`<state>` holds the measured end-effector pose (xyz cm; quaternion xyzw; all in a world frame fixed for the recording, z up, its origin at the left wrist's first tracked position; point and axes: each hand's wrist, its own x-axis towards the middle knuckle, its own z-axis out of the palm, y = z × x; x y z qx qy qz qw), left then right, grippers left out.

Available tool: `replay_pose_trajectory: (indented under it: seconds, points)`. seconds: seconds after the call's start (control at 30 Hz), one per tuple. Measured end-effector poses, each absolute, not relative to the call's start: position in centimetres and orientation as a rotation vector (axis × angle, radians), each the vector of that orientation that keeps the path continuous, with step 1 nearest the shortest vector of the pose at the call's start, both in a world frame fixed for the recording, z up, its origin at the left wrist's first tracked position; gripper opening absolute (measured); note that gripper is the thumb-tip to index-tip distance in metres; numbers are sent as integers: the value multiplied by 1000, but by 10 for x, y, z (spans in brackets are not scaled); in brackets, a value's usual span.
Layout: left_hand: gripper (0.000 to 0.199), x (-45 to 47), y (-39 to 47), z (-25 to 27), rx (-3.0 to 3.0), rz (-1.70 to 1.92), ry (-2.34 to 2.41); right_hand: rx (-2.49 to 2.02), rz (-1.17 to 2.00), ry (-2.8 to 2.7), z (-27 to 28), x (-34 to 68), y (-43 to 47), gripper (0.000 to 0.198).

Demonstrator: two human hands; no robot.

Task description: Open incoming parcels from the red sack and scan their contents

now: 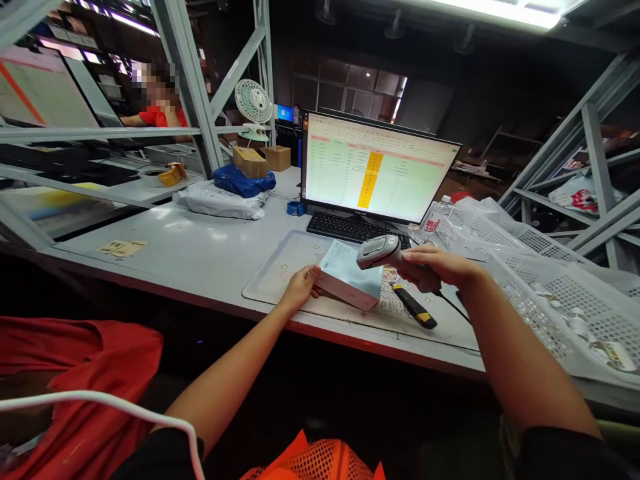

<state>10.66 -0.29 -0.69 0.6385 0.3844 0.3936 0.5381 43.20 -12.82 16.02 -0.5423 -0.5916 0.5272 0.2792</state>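
My left hand (300, 288) grips the left end of a small box (349, 270) with a pale blue top and pinkish side, thumb along its edge. The box is tilted over a light desk mat (280, 267). In my right hand (440, 263) is a grey handheld barcode scanner (385, 252), its head hanging just above the right part of the box. My fingers wrap the scanner's handle, and a dark cable runs from its base. A black and yellow utility knife (413, 305) lies on the mat, right of the box.
A monitor (375, 170) and black keyboard (335, 225) stand behind the mat. White perforated baskets (560, 293) with small bottles line the right side. Parcels (220, 200), blue tape (296, 208) and paper slips (121, 248) lie to the left. Another person (163, 107) sits beyond the metal frame.
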Motion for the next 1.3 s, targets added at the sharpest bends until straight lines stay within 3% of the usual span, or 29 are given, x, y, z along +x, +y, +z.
replay_pose_trajectory:
  seconds: [0.17,0.3,0.4,0.53,0.63,0.8,1.03,1.3]
  points:
    - [93,106,-1,-11,1535,936,914,-1405,1500,-1604,169,401,-101,54]
    - [102,105,2,-12,1556,932,960,-1482,1377,-1624,157,409,-101,58]
    - [106,104,1,-13,1628,886,1020,-1717,1079,-1638,132,437,-103,56]
    - [104,103,-1,-11,1700,833,1026,-2332,455,-1506,84,477,-100,44]
    - [100,102,-3,-9,1721,823,1039,-2540,223,-1370,52,491,-100,41]
    - [91,102,-4,-6,1752,798,1082,-2674,127,-1220,34,490,-101,45]
    - [79,107,2,-3,1730,781,1115,-2612,-57,-1292,67,483,-33,49]
    - [91,106,5,-2,1736,762,1110,-2463,128,-1635,28,455,48,63]
